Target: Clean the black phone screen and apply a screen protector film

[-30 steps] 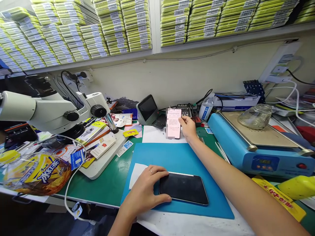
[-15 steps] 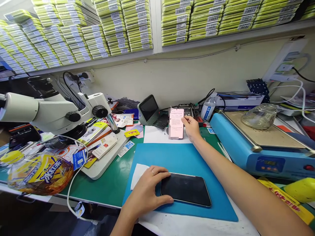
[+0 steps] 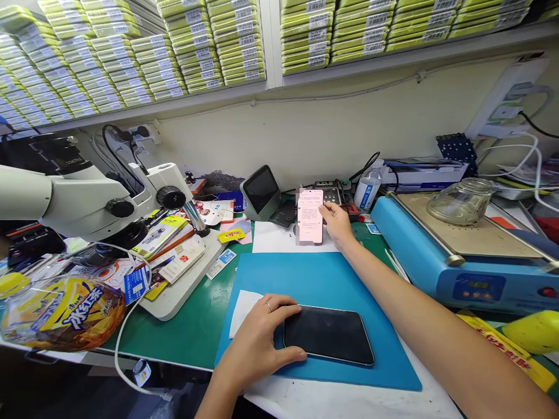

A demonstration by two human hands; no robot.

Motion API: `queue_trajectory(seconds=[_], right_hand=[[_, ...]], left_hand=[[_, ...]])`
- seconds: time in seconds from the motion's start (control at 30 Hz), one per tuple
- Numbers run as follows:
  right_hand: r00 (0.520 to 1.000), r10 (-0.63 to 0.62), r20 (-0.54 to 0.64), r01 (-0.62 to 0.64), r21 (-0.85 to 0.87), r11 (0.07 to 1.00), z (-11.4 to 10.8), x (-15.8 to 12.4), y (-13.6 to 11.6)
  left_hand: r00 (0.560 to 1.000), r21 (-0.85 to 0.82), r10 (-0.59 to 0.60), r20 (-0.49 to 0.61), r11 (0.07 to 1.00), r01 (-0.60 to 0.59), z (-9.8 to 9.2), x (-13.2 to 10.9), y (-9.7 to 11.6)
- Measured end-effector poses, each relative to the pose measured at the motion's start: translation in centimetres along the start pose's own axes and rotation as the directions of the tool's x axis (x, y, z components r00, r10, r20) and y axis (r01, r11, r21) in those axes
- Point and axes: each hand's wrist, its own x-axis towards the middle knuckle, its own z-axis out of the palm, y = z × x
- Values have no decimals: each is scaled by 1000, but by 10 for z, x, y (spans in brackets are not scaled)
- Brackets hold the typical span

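A dark-screened smartphone (image 3: 329, 336) lies flat on the blue mat (image 3: 279, 273). My left hand (image 3: 266, 334), with a ring on one finger, spans its left end, with the thumb along the near edge and a finger at the far corner. Farther back, a second smartphone (image 3: 311, 216) is held upright, its lit pale-pink screen full of small text. My right hand (image 3: 335, 224) grips that phone by its right edge; the fingers behind it are partly hidden. A folded white tissue (image 3: 243, 308) lies beside my left hand.
A microscope (image 3: 100, 198) and a tea bottle (image 3: 65, 311) stand at the left, a white cable (image 3: 124, 331) hanging over the edge. At right sits a blue heating plate (image 3: 437, 273) with a glass jar (image 3: 465, 201) on it. A shelf with stacked yellow-green packs (image 3: 236, 46) runs overhead.
The view has shifted slightly. Both hands keep their places on the two phones, with no clear movement of either phone.
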Motion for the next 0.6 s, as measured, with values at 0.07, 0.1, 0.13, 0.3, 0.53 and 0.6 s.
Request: queue_trajectory(seconds=[0.07, 0.1, 0.13, 0.3, 0.53, 0.6], right_hand=[[1000, -3, -8, 3, -32, 999, 1, -3, -1], [1000, -6, -19, 5, -51, 999, 2, -4, -1], [999, -10, -32, 8, -71, 997, 3, -4, -3], [993, -23, -116, 3, -176, 984, 0, -10, -27], [929, 87, 360, 82, -429, 899, -45, -124, -95], [883, 168, 439, 130, -570, 811, -65, -169, -98]], left_hand=[[1000, 0, 2, 0, 1000, -2, 0, 1, 0], [1000, 0, 3, -1, 1000, -3, 0, 1, 0], [1000, -2, 5, -3, 1000, -5, 0, 1, 1], [1000, -4, 22, -20, 1000, -23, -1, -1, 2], [998, 31, 55, -36, 998, -54, -2, -3, 5], [997, 52, 68, -43, 996, -66, -1, -4, 5]])
